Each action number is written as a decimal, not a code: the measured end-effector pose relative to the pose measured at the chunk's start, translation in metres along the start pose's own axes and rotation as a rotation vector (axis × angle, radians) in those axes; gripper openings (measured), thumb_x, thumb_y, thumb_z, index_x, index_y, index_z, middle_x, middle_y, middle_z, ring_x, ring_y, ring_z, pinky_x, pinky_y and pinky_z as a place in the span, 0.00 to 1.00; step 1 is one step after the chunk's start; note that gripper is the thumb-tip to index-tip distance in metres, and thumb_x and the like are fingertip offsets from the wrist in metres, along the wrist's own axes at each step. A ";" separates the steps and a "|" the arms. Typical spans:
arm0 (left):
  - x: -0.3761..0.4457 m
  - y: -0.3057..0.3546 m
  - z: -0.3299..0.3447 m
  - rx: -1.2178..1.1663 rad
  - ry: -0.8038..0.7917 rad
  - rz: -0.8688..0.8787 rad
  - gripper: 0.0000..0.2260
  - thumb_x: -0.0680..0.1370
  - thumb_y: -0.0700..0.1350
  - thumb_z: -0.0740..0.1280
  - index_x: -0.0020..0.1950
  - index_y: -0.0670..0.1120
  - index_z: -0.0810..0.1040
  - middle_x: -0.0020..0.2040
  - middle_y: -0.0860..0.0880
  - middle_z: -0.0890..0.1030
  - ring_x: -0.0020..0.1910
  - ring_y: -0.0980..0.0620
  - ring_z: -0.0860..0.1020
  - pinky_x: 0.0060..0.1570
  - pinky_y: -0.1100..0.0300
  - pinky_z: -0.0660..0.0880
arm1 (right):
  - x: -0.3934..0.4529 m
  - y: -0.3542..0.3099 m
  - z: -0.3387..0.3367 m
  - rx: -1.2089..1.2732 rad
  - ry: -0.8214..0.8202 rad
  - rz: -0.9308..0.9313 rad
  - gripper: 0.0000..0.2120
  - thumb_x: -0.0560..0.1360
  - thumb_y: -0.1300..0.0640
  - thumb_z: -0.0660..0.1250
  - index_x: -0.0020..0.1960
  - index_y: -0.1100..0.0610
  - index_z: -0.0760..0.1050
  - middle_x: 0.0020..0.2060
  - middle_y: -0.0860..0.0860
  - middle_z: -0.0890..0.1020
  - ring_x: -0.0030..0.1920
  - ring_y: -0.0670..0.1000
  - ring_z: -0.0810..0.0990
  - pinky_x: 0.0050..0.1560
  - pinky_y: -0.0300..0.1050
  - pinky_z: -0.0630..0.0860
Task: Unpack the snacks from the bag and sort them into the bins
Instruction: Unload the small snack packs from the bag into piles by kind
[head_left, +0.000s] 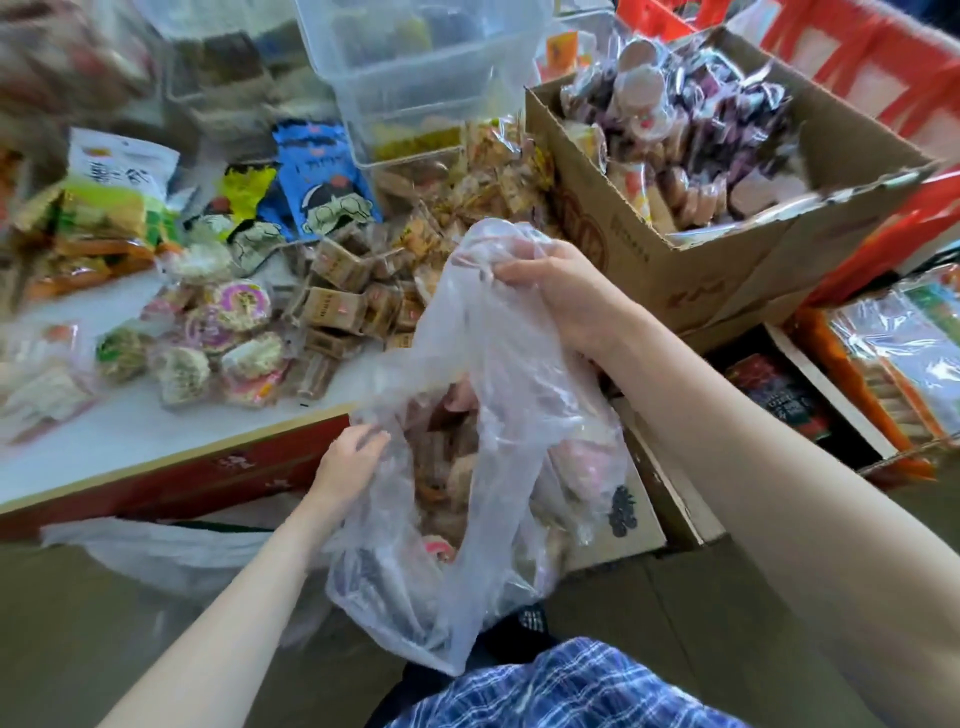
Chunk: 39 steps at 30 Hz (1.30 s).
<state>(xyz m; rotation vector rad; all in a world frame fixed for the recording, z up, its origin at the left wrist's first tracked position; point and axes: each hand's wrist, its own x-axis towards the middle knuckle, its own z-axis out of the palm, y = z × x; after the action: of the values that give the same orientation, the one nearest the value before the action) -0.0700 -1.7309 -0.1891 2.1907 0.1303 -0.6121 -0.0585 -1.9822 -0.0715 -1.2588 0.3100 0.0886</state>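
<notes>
A clear plastic bag (488, 395) hangs in front of me, with wrapped snacks (447, 488) showing through its lower part. My right hand (561, 296) grips the bag's bunched top, holding it up. My left hand (348, 467) pinches the bag's left edge at the opening. On the white table (119, 431) lie piles of snacks: small brown packets (337, 301), round wrapped cakes (228, 338) and blue bags (322, 176). Stacked clear plastic bins (415, 78) stand at the back of the table.
A cardboard box (691, 270) full of wrapped snacks sits at the right. Red crates (883, 67) stand behind it. Lower boxes with packets (883, 364) are at the far right. Another white bag (171, 551) lies below the table edge.
</notes>
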 end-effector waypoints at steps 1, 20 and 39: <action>0.002 0.001 -0.003 -0.020 -0.003 -0.008 0.18 0.81 0.45 0.61 0.69 0.41 0.70 0.69 0.46 0.70 0.67 0.48 0.68 0.68 0.54 0.63 | -0.001 0.000 -0.009 -0.032 -0.021 0.023 0.11 0.73 0.73 0.61 0.55 0.73 0.73 0.41 0.59 0.77 0.34 0.50 0.78 0.37 0.40 0.76; 0.019 0.017 0.025 0.277 -0.135 0.182 0.19 0.81 0.44 0.59 0.72 0.44 0.66 0.71 0.44 0.67 0.70 0.47 0.65 0.67 0.55 0.61 | -0.032 0.067 -0.063 -1.693 -0.215 -0.233 0.40 0.73 0.53 0.69 0.76 0.42 0.48 0.76 0.49 0.39 0.75 0.59 0.43 0.70 0.62 0.56; 0.036 -0.011 0.055 0.746 -0.217 0.303 0.27 0.79 0.49 0.60 0.77 0.49 0.55 0.77 0.47 0.56 0.75 0.45 0.56 0.70 0.46 0.60 | -0.029 0.165 -0.109 -1.780 -0.106 -0.372 0.21 0.68 0.68 0.59 0.59 0.61 0.76 0.61 0.60 0.76 0.65 0.64 0.69 0.66 0.62 0.63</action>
<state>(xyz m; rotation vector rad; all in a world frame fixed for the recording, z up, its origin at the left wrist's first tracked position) -0.0629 -1.7693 -0.2429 2.7432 -0.6288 -0.8017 -0.1449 -2.0317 -0.2447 -3.0334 -0.2268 0.1067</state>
